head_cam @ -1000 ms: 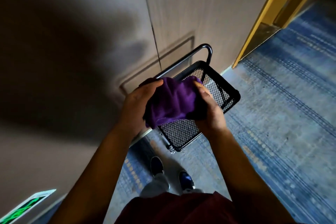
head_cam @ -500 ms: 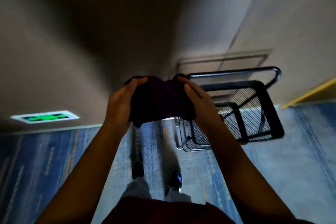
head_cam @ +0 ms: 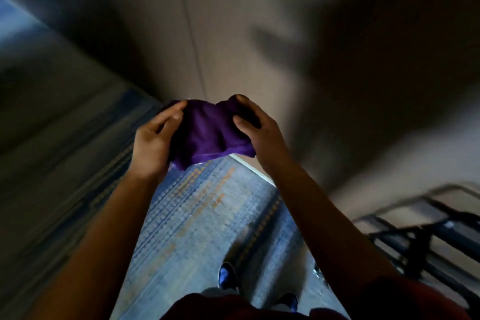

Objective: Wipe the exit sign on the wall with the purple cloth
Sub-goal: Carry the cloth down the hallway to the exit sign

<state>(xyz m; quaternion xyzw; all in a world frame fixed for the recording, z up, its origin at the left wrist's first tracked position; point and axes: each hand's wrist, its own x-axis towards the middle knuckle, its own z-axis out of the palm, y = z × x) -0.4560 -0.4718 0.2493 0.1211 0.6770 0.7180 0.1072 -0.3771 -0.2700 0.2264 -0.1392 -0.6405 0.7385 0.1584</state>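
Observation:
The purple cloth is bunched up and held in front of me at chest height, between both hands. My left hand grips its left side with the fingers curled over the top edge. My right hand grips its right side, thumb on the front. The exit sign does not show in this blurred frame; a thin bright strip at the cloth's lower edge may belong to it, hidden behind the cloth.
A beige panelled wall rises ahead, meeting the blue patterned carpet along a white skirting line. The black mesh cart stands at the lower right against the wall. My shoes show below.
My view has swung left: the cart has slid from the centre to the lower right, and the green exit sign seen low on the wall has passed behind the cloth. Both hands still hold the cloth.

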